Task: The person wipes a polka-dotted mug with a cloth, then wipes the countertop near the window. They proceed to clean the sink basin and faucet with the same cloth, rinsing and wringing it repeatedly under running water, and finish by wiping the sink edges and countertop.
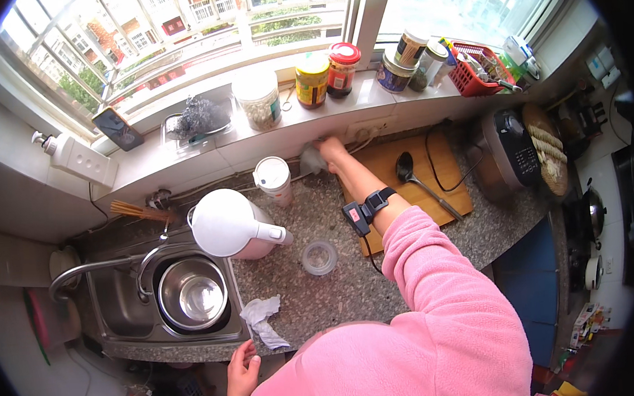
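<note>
At the back of the counter, below the window ledge, my right hand (331, 153) is closed beside a crumpled translucent plastic bag (312, 159), which it appears to grip; its fingertips are partly hidden. My left hand (243, 375) hangs at the counter's front edge, fingers loosely bent and apart, holding nothing. Just above it lies a crumpled white cloth (264, 321). Under my right forearm is a wooden cutting board (448, 161) with a black ladle (421, 182) on it. A white lidded cup (274, 180) stands left of the bag. Nearer me are a white kettle (234, 227) and a small clear round container (319, 258).
To the left, a sink (121, 310) holds a steel pot (193, 293). Jars, including a red-lidded jar (343, 69), and a red basket (477, 74) line the ledge. A rice cooker (503, 150) stands at the right, its cord crossing the board.
</note>
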Demonstrator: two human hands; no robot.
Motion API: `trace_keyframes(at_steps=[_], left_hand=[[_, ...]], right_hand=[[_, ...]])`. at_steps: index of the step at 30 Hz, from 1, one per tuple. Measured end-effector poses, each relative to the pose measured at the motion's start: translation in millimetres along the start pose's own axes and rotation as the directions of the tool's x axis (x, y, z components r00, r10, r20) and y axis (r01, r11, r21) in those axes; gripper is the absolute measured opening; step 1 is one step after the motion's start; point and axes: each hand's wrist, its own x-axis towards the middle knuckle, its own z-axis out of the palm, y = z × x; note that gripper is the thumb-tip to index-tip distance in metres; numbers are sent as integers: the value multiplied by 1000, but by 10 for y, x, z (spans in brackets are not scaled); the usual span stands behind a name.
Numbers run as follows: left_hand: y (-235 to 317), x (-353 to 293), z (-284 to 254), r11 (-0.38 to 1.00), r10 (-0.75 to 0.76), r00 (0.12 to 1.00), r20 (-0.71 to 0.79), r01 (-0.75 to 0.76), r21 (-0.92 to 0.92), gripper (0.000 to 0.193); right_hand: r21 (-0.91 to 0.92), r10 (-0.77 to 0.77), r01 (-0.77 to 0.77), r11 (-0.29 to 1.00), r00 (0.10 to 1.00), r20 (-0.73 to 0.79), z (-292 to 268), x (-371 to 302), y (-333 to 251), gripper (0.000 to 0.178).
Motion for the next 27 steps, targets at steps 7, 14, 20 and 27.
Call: trace_keyframes(at_steps=[7,14,20,27], left_hand=[[-20,-110,-62,1000,14,996,-84,-15,-11,46],[-79,-313,-108,995,-86,989,-118,79,-67,48],[-108,-426,-124,994,-82,982,-169,68,-89,48],[-157,-434,-95,994,-38,990,-138,24,-106,48]], right_hand=[[189,-26,37,981,998,-59,316,-414,-97,35],[105,10,-8,994,1000,-18,231,-129,-38,33],[-61,-179,168,984,935,-307,-64,-173,-92,31],[-371,-166,16,929,912,-376,-116,-425,-416,33]])
